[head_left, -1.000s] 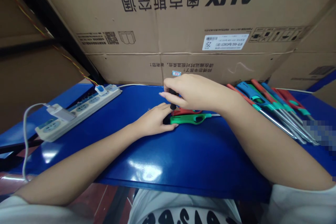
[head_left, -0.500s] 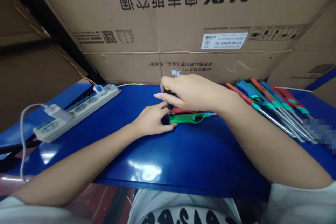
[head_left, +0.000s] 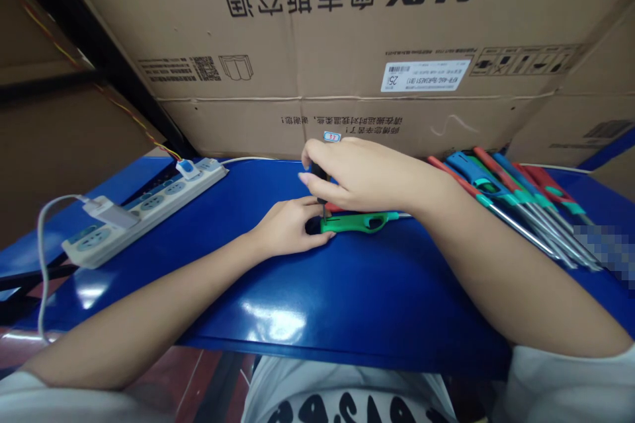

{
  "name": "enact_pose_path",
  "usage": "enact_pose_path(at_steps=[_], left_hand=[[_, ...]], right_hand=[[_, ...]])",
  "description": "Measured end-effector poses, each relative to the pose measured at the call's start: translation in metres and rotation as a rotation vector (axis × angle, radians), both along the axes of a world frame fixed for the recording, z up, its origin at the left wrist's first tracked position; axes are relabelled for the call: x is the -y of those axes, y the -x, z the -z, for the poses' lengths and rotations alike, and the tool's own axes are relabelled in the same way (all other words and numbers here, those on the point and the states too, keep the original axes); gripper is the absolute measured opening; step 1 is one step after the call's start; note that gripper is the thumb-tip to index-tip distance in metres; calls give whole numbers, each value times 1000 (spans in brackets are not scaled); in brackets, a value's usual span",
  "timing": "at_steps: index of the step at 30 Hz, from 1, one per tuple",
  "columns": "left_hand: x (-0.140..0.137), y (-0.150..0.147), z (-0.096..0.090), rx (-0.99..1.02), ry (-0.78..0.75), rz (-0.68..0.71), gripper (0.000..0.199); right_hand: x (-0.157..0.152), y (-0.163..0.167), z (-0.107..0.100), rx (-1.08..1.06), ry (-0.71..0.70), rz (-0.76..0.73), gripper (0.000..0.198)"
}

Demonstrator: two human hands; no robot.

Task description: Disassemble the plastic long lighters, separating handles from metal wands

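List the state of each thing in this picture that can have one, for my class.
Green plastic long-necked lighter: lying flat
Black-handled metal screwdriver: held upright, tip at the lighter
Left hand: holding the lighter's left end
Right hand: closed around the screwdriver
Red, blue and green plastic lighters: lying bunched together
White plastic power strip: two plugs inserted
Large brown cardboard box: standing upside down

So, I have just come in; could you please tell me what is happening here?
At a blue table, a person's right hand holds a screwdriver nearly upright, its tip at the left end of a green lighter. The left hand holds that same end. A red object, partly hidden, lies behind it, and more lighters lie together at the right.
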State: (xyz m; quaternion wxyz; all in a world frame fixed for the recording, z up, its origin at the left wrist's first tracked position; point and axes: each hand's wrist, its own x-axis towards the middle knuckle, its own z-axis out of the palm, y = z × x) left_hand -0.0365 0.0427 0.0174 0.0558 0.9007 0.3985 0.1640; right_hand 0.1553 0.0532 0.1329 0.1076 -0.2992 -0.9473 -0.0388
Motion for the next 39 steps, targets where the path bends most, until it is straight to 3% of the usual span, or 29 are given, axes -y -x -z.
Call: enact_pose_path(at_steps=[6, 10, 13, 21, 25, 29, 34, 39], left_hand=[[-1, 0, 2, 64, 28, 31, 29], [-3, -1, 6, 159, 108, -17, 30], [-3, -1, 7, 200, 125, -7, 28], [-3, 0, 3, 172, 97, 51, 23], [-3, 0, 1, 147, 97, 51, 23], [-3, 0, 0, 127, 100, 51, 23], [-4, 1, -1, 118, 113, 66, 25], [-4, 1, 0, 118, 128, 62, 27]], right_hand=[[-2, -1, 1, -23, 75, -10, 29], [-1, -1, 0, 26, -1, 23, 37], [1, -1, -1, 25, 7, 17, 32], [4, -2, -4, 49, 14, 63, 31], [7, -2, -5, 39, 21, 62, 40], [7, -2, -6, 53, 20, 60, 29], [4, -1, -5, 39, -13, 70, 36], [3, 0, -3, 27, 19, 54, 30]])
